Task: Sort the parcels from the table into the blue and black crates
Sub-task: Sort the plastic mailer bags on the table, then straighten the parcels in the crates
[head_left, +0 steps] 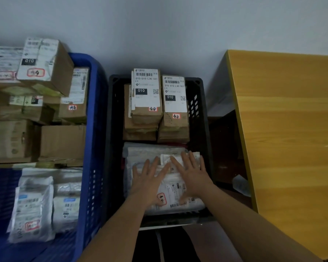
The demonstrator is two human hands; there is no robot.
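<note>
A black crate (pixel 203 118) stands in the middle. Two stacks of brown cardboard parcels (pixel 155 114) with white labels fill its far half. White soft mailer bags (pixel 170 193) are piled in its near half. My left hand (pixel 148 178) and my right hand (pixel 189 173) lie flat on top of the white bags, fingers straight and spread. A blue crate (pixel 93 129) stands to the left. It holds cardboard boxes (pixel 45 65) at the back and white bags (pixel 32 208) at the front.
A yellow wooden table (pixel 288 140) runs along the right side, its top bare in view. A small white bag (pixel 240 184) lies on the dark floor between the table and the black crate. A pale wall stands behind both crates.
</note>
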